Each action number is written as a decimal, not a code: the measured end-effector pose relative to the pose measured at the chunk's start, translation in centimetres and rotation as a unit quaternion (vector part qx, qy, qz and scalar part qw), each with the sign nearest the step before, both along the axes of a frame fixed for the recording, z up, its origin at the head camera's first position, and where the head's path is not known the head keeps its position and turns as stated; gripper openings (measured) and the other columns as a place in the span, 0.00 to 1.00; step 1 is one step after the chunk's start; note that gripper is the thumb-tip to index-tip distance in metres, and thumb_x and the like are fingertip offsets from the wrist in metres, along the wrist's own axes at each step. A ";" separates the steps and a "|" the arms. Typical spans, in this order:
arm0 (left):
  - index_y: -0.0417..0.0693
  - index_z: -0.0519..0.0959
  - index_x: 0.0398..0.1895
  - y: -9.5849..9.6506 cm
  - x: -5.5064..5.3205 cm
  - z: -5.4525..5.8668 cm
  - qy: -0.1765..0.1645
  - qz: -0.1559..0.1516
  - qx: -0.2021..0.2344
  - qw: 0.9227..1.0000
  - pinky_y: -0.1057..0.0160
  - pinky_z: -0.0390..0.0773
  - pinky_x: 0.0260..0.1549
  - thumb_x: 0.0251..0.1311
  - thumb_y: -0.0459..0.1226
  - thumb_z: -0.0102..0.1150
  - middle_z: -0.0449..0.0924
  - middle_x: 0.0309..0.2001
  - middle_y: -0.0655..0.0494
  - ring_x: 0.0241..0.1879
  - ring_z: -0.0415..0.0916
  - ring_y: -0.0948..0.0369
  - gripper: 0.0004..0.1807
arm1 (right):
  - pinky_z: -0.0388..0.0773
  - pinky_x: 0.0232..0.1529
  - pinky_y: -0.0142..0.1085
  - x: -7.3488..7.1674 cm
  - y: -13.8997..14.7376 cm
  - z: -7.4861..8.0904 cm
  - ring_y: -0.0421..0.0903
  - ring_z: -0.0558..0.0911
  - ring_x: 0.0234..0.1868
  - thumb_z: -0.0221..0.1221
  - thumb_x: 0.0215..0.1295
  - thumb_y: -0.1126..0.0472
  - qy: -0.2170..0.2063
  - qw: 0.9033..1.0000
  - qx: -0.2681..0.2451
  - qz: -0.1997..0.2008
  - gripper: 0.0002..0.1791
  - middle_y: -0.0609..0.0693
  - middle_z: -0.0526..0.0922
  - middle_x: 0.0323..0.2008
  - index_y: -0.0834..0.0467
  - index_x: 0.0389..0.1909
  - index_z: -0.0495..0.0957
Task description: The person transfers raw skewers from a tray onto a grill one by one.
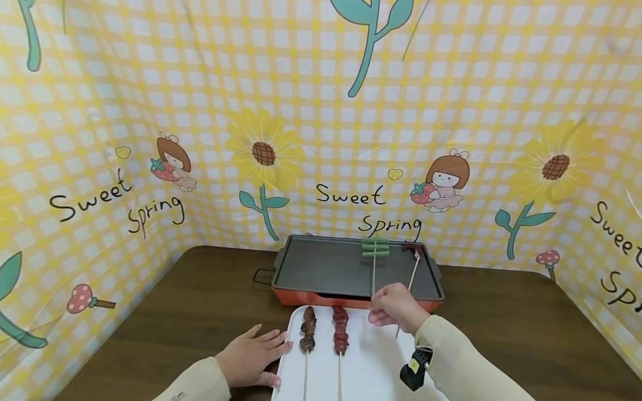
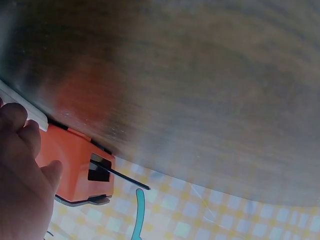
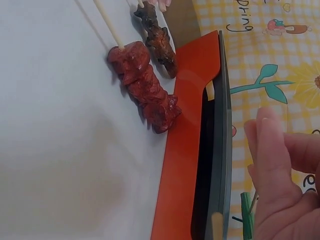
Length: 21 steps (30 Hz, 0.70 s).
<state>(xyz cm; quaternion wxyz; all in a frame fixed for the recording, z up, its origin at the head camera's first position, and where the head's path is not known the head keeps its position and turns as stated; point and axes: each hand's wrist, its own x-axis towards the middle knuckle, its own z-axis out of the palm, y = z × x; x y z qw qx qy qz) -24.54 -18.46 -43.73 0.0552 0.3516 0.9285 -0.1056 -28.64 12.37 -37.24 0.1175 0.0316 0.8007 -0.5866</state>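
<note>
My right hand (image 1: 394, 307) pinches the stick of a skewer with green pieces (image 1: 375, 248), held over the right part of an orange-sided grill (image 1: 324, 267) with a dark plate. In the right wrist view, only part of the green skewer (image 3: 246, 215) shows below the fingers. My left hand (image 1: 253, 356) lies with fingers spread at the left edge of a white tray (image 1: 374, 379), its fingertips touching the rim. On that tray are a brown meat skewer (image 1: 308, 329) and a red meat skewer (image 1: 340, 331), side by side, sticks toward me.
Another skewer (image 1: 413, 256) with a dark piece lies on the grill's right side, its stick reaching over the front edge. A wire handle (image 2: 130, 180) juts from the grill's left end. Around everything is a dark wooden table (image 1: 195, 304), backed by a yellow checked cloth (image 1: 317, 134).
</note>
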 end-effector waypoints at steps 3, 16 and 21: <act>0.55 0.68 0.70 0.0 0.1 0.0 0.001 -0.002 0.000 1.000 0.45 0.62 0.64 0.59 0.65 0.48 0.67 0.69 0.55 0.70 0.62 0.58 0.39 | 0.81 0.24 0.32 0.1 0.0 -0.1 0.40 0.80 0.17 0.56 0.64 0.73 -0.003 1.000 0.003 -0.001 0.04 0.54 0.80 0.20 0.71 0.37 0.77; 0.55 0.68 0.71 0.0 0.0 -0.1 -0.001 -0.003 -0.001 1.000 0.45 0.60 0.65 0.59 0.65 0.47 0.66 0.70 0.55 0.71 0.60 0.58 0.40 | 0.82 0.25 0.33 0.2 0.0 -0.2 0.40 0.80 0.17 0.58 0.63 0.73 -0.011 1.000 0.017 0.006 0.07 0.56 0.82 0.21 0.74 0.40 0.77; 0.55 0.67 0.71 -0.1 -0.1 -0.1 -0.004 -0.002 -0.002 1.000 0.45 0.60 0.65 0.60 0.65 0.46 0.66 0.70 0.55 0.71 0.59 0.58 0.40 | 0.82 0.25 0.33 0.3 0.1 -0.2 0.40 0.80 0.18 0.57 0.64 0.73 -0.011 1.000 0.014 0.015 0.11 0.55 0.82 0.22 0.76 0.45 0.75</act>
